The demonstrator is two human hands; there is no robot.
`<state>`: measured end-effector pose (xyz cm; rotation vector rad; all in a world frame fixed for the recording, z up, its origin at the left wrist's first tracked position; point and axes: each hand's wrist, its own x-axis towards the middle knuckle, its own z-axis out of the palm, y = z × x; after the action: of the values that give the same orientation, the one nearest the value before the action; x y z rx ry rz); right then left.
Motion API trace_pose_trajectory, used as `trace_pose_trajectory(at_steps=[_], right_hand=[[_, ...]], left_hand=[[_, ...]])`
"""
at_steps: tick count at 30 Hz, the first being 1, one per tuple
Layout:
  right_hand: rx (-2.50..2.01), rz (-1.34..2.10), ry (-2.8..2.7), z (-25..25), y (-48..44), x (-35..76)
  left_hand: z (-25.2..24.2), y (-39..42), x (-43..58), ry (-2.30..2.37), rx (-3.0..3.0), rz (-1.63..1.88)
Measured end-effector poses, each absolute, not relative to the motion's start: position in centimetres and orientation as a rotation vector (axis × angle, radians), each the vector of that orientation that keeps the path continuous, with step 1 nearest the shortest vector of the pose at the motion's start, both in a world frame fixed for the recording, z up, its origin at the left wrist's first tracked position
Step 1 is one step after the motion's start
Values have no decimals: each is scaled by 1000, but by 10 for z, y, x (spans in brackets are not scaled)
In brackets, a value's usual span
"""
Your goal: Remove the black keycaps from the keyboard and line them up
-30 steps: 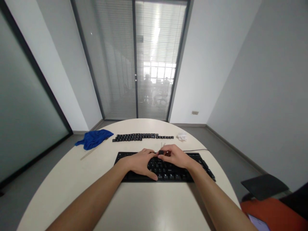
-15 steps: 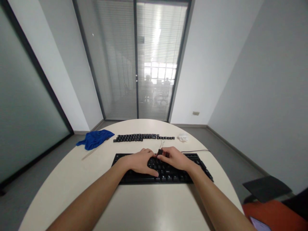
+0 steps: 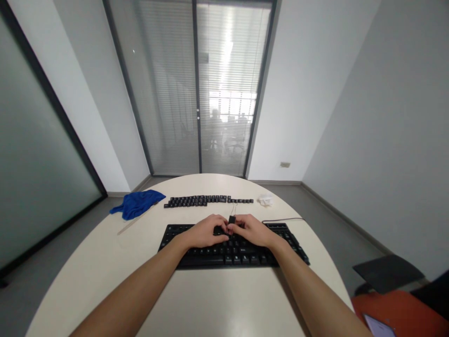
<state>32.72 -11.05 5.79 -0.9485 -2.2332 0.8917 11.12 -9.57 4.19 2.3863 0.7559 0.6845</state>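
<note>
So the right fingers (image 3: pixel 237 229) pinch one tool (image 3: pixel 232 219) — above one keyboard (image 3: pixel 242 250).

At twelve o'clock, dark-framed glass (image 3: pixel 168 93) with blinds (image 3: pixel 238 70), bright light showing through. Pale walls (image 3: pixel 333 61) stand at ten and two, a frosted pane (image 3: pixel 35 150) at nine. Grey floor (image 3: pixel 42 267) shows at eight; a round-edged cream table (image 3: pixel 210 299), faintly shiny, fills six; an orange-seated chair (image 3: pixel 403 309) sits at four.

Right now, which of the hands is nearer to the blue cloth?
Left. The left hand is over the keyboard, to the right of the blue cloth; the right hand is farther right along the keyboard.
</note>
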Motion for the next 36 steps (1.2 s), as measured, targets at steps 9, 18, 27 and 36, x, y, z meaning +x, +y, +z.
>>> trace_pose_trajectory(at_steps=[9,18,27,36], right_hand=[[-942,999,-2078,47,-104,327],[-1067,748,-1993,45,-101,325],[-1022,901,-1922,38,-97,322],[-1096,948,-1849,36,-93,323]], left_hand=[[39,-93,113,741,2311,720],[34,-86,114,863,1971,811],[30,-86,113,813,1924,912],[36,-90,112,853,2321,892]])
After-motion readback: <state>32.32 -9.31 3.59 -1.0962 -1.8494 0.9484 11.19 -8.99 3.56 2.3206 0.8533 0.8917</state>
